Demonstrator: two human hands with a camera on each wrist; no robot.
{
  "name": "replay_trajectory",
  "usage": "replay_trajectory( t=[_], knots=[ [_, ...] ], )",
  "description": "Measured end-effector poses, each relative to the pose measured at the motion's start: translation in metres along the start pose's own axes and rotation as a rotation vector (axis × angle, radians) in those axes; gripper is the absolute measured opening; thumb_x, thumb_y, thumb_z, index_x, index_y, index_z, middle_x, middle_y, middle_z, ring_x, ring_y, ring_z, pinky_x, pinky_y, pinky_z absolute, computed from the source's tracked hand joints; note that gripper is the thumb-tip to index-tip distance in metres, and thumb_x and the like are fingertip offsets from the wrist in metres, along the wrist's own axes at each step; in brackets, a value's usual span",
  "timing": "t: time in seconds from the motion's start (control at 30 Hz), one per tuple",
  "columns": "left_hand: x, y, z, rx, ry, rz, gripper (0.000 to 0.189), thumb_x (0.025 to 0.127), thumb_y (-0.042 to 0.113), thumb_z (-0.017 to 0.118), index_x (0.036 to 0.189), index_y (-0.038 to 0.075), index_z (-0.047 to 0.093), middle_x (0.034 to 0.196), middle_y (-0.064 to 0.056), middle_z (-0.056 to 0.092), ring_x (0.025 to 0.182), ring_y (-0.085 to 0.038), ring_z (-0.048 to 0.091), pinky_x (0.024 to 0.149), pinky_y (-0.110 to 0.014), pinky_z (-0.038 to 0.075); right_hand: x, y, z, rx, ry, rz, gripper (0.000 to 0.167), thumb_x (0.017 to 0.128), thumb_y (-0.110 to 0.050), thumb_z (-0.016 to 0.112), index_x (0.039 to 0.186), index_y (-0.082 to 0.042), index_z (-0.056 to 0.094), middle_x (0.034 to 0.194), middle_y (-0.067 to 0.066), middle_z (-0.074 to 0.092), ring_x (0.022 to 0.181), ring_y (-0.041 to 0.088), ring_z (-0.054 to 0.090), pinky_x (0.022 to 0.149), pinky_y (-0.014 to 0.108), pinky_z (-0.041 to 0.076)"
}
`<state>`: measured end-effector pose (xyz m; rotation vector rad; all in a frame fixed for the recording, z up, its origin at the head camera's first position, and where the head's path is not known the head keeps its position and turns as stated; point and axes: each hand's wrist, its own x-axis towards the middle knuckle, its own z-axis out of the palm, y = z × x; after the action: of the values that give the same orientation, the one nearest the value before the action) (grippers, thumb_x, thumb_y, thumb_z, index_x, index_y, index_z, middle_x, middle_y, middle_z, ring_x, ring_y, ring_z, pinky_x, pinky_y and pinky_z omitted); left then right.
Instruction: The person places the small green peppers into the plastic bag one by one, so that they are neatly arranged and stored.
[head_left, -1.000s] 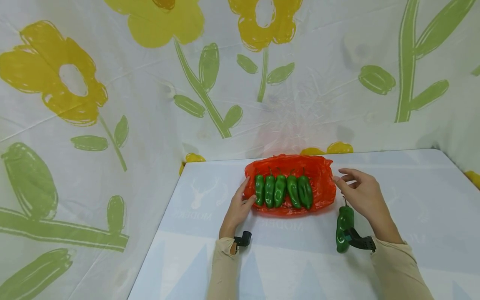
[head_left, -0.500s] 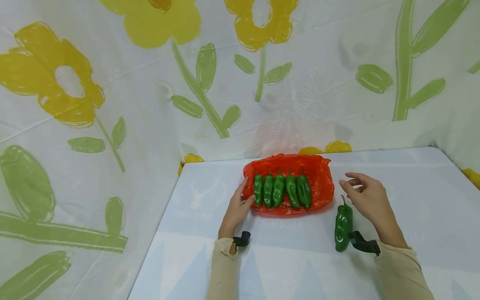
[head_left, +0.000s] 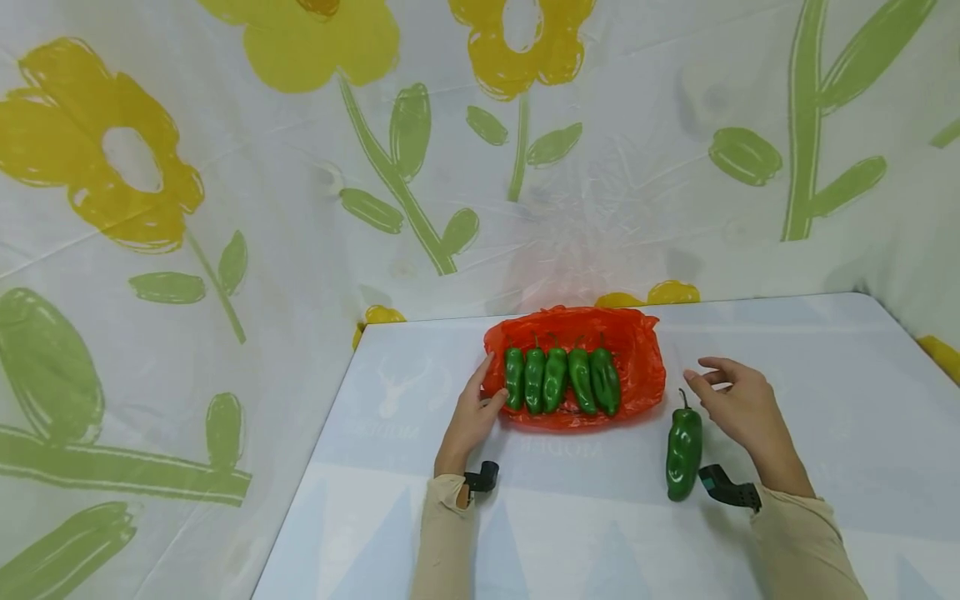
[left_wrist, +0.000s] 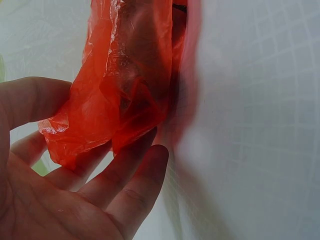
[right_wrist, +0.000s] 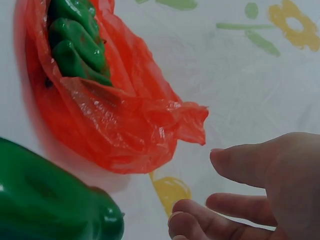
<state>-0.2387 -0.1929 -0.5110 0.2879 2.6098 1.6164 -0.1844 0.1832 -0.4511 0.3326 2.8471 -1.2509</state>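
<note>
Several green peppers (head_left: 555, 381) lie side by side in an open red plastic bag (head_left: 642, 367) with crumpled edges. My left hand (head_left: 470, 421) holds the bag's left end; in the left wrist view, the thumb and fingers (left_wrist: 132, 195) curve around the red film. One more green pepper (head_left: 684, 454) lies on the table to the right of the bag, its stem pointing away from me. My right hand (head_left: 742, 410) hovers just beyond and right of that pepper, fingers loosely bent, holding nothing. In the right wrist view, a gap separates its fingertips from the bag.
The white table (head_left: 570, 533) carries pale printed patterns. A plastic sheet (head_left: 637, 200) with yellow flowers and green leaves hangs behind it and along the left side. Small black cameras (head_left: 483, 477) sit on both wrists.
My right hand has moved away from the bag's right edge, rightward and slightly nearer to me. The left hand stays at the bag, and the peppers lie as before.
</note>
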Motion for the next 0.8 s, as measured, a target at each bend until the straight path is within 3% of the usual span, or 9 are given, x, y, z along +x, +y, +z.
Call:
replay_trajectory(
  t=[0.17,0.37,0.8],
  knots=[
    [0.001,-0.001,0.001,0.0,0.001,0.009,0.069,0.102,0.018,0.058,0.165,0.022,0.029,0.168,-0.016,0.033,0.136,-0.043,0.054,0.11,-0.056,0.052,0.002,0.008,0.0,-0.022,-0.071,0.033,0.071,0.104,-0.046,0.054,0.148,0.008,0.045,0.134,0.037,0.057,0.09,0.031,0.07,0.068,0.036,0.063],
    [0.0,-0.001,0.002,-0.003,0.005,-0.011,0.069,0.102,0.018,0.058,0.164,0.024,0.029,0.168,-0.013,0.033,0.148,-0.036,0.044,0.114,-0.054,0.049,0.004,0.013,0.0,-0.039,-0.13,0.053,0.072,0.104,-0.045,0.056,0.149,0.01,0.042,0.132,0.038,0.057,0.082,0.026,0.069,0.067,0.036,0.062],
    [0.001,-0.001,0.001,-0.005,0.005,-0.005,0.07,0.102,0.017,0.058,0.165,0.023,0.029,0.168,-0.013,0.033,0.14,-0.037,0.052,0.111,-0.053,0.052,0.006,0.016,0.001,-0.062,-0.207,0.066,0.076,0.103,-0.046,0.057,0.148,0.012,0.039,0.128,0.039,0.057,0.078,0.023,0.069,0.07,0.038,0.064]
  ],
)
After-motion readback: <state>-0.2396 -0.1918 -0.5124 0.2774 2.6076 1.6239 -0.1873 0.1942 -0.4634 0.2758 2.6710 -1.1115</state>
